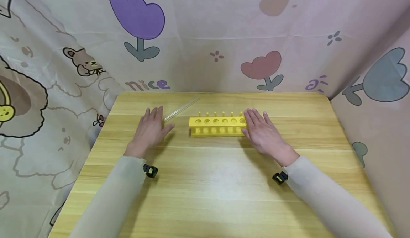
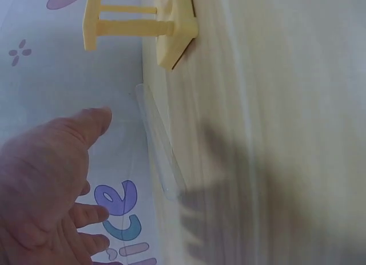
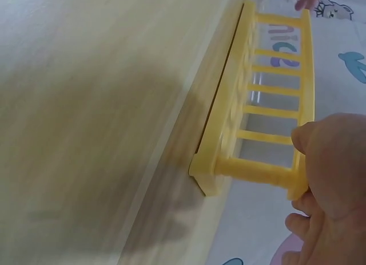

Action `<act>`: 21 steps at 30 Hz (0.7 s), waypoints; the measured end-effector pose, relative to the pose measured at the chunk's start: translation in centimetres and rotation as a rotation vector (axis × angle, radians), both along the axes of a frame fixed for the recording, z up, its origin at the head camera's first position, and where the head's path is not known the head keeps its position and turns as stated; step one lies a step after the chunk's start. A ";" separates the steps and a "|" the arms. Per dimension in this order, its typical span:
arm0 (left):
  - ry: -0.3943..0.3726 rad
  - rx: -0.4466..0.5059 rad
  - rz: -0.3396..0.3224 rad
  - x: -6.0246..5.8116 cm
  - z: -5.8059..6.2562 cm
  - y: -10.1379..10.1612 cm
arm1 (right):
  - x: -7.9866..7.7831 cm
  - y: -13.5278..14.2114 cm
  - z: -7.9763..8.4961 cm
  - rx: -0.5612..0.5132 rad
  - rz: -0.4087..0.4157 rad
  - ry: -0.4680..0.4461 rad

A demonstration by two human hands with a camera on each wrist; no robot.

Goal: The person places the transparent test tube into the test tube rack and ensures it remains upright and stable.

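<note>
A yellow test tube rack [image 1: 217,121] stands on the table, a row of round holes in its top and pegs along its back. My right hand [image 1: 264,135] is at the rack's right end, fingers extended. In the right wrist view, the thumb [image 3: 305,138] lies against the rack's upper rail and the other fingers are partly hidden. Left of the rack lies a thin clear tube [image 1: 182,108], slanting away; whether it is one or two side by side, I cannot tell. Beside its near end, my left hand [image 1: 150,131] has its fingers spread and holds nothing.
The wooden table [image 1: 205,181] ends at a patterned cloth [image 1: 198,63] hanging behind it. More cloth hangs along the left and right sides. A small black device [image 1: 150,170] sits at the left wrist and another black device [image 1: 280,178] at the right.
</note>
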State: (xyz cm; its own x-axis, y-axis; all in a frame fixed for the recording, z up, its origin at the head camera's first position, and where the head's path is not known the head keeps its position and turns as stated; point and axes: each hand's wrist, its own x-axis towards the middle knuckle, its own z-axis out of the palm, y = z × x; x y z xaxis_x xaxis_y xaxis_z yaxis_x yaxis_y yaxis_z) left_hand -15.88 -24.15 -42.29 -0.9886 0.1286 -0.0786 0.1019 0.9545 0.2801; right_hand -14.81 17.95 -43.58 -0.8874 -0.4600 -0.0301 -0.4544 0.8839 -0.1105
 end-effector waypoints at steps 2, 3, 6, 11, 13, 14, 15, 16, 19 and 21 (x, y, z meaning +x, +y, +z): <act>-0.007 -0.002 0.000 -0.8 0.1 0.2 | -0.1 -0.2 0.0 0.003 0.005 0.002; -0.011 -0.003 -0.002 -1.2 0.1 0.4 | -0.2 -0.2 -0.1 0.006 0.006 0.000; -0.027 -0.015 -0.007 -2.3 0.1 0.7 | -0.2 -0.4 -0.3 0.014 0.005 -0.002; -0.044 -0.032 -0.024 -4.2 -0.1 1.1 | -0.3 -0.4 -0.5 0.028 0.003 0.016; -0.056 -0.041 -0.028 -4.9 -0.3 1.2 | -0.2 -0.4 -0.5 0.032 0.005 0.027; -0.062 -0.049 -0.030 -5.2 -0.4 1.3 | -0.2 -0.4 -0.5 0.034 0.005 0.030; -0.067 -0.057 -0.030 -5.5 -0.5 1.4 | -0.2 -0.4 -0.6 0.036 0.005 0.035; -0.076 -0.062 -0.029 -5.8 -0.6 1.4 | -0.2 -0.5 -0.6 0.037 0.004 0.036; -0.100 -0.085 -0.028 -6.8 -1.0 1.7 | -0.2 -0.5 -0.8 0.032 0.002 0.038; -0.107 -0.106 -0.031 -7.4 -1.2 1.9 | -0.2 -0.6 -0.8 0.028 0.003 0.041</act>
State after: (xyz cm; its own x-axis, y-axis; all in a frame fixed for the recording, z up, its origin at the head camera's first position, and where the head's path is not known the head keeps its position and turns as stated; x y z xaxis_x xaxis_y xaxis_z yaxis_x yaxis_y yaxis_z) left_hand -23.30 -22.25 -43.49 -0.9696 0.1439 -0.1980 0.1064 0.9763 0.1885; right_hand -14.98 17.30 -44.41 -0.8870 -0.4618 -0.0063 -0.4604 0.8852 -0.0670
